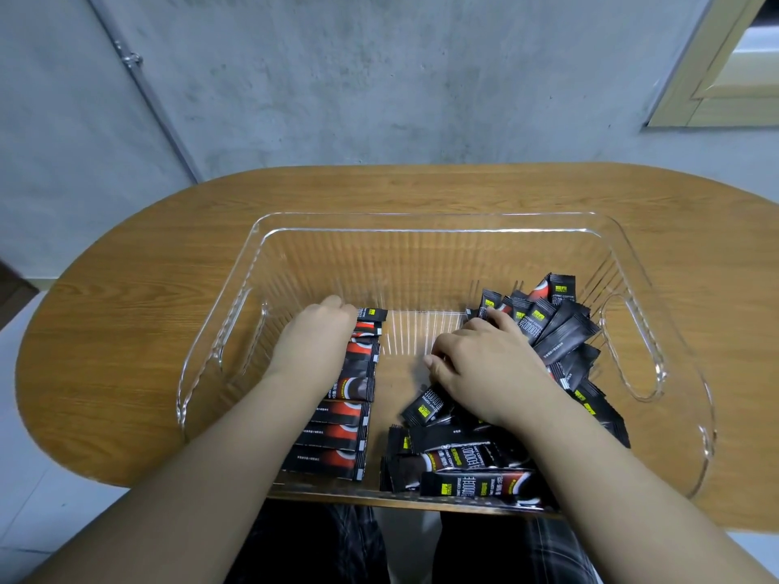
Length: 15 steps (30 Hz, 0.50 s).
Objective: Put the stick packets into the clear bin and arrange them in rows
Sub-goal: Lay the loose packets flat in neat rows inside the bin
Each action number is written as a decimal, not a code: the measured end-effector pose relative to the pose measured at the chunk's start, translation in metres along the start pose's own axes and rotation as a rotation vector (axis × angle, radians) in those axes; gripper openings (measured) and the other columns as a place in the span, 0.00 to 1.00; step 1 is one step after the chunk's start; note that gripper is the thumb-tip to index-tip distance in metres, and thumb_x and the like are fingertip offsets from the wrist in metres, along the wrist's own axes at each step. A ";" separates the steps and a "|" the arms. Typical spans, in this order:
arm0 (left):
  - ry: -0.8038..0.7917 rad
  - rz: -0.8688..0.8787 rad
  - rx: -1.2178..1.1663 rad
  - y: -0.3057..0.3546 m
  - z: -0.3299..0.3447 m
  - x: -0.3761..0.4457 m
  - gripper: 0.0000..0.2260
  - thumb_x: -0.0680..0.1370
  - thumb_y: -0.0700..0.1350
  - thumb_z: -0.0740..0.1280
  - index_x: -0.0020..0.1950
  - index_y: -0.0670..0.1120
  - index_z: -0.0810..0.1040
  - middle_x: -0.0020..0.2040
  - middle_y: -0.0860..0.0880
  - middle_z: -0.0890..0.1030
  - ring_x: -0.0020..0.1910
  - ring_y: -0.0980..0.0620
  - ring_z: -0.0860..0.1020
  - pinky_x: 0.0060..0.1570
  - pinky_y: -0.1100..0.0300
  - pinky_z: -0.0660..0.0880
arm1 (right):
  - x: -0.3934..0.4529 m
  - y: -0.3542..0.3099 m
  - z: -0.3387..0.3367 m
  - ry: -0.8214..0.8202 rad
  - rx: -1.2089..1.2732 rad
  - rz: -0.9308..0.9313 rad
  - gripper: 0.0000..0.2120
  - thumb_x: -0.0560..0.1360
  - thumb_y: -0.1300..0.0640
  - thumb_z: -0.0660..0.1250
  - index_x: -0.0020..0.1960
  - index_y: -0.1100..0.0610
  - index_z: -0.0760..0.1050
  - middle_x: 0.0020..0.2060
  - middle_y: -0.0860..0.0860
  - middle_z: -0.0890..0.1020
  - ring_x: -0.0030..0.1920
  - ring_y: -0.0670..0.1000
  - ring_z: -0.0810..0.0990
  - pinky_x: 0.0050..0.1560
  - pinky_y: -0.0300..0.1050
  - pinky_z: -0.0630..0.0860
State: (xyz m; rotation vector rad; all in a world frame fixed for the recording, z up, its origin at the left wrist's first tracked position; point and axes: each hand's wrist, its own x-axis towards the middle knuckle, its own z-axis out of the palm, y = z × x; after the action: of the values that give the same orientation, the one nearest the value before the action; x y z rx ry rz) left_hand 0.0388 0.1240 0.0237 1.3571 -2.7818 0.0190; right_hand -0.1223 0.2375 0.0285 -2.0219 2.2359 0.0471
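A clear bin (425, 242) with ribbed walls and cut-out handles at both ends is set on a wooden tabletop (126, 330) with rounded ends, against a grey concrete wall (337, 78). All the visible stick packets are held inside it.

Along the bin's left side, a row of packets (352, 398) is laid flat, one beside the next from the far end to the near wall. Each packet's long axis is run left to right across the bin, with the printed ends lined up toward the middle. The left hand (314, 343) is laid on the far part of this row, knuckles up; its fingers are curled down at the farthest packet, but whether that packet is gripped or only pressed cannot be told.

On the right side, a loose heap of packets (560, 326) is piled. Here the long axes are pointed many ways: several are leaned upward against the far right wall, and others are laid flat near the front wall, roughly left to right. The right hand (484, 364) is placed on the heap, its fingers bent into the packets; one slanted packet (425, 408) is seen just under the thumb, and a firm hold on it cannot be confirmed.

A strip of bare ribbed floor is left between the row and the heap.
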 end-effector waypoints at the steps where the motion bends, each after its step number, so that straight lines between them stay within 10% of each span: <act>1: -0.025 -0.026 -0.014 0.000 -0.001 0.000 0.07 0.74 0.32 0.63 0.46 0.43 0.73 0.43 0.48 0.70 0.46 0.46 0.75 0.39 0.58 0.68 | 0.000 0.000 0.000 0.001 0.003 0.002 0.20 0.81 0.43 0.48 0.55 0.50 0.75 0.53 0.47 0.81 0.61 0.50 0.71 0.72 0.51 0.50; 11: -0.199 -0.120 -0.028 -0.003 -0.012 0.005 0.09 0.77 0.41 0.65 0.56 0.44 0.79 0.54 0.47 0.78 0.54 0.48 0.77 0.47 0.59 0.70 | 0.001 0.000 0.002 0.020 -0.007 0.001 0.17 0.80 0.46 0.50 0.55 0.51 0.76 0.53 0.47 0.81 0.60 0.51 0.71 0.72 0.51 0.51; 15: -0.168 -0.110 -0.445 0.008 -0.034 -0.015 0.05 0.76 0.47 0.69 0.50 0.51 0.82 0.41 0.56 0.81 0.42 0.56 0.78 0.44 0.62 0.74 | 0.002 0.001 0.004 0.031 -0.004 -0.001 0.14 0.79 0.49 0.53 0.54 0.50 0.76 0.52 0.46 0.81 0.60 0.50 0.71 0.71 0.50 0.50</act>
State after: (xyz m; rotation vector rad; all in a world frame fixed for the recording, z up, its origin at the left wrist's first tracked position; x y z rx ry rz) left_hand 0.0430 0.1414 0.0568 1.4350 -2.6006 -0.7021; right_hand -0.1234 0.2366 0.0242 -2.0394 2.2542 0.0204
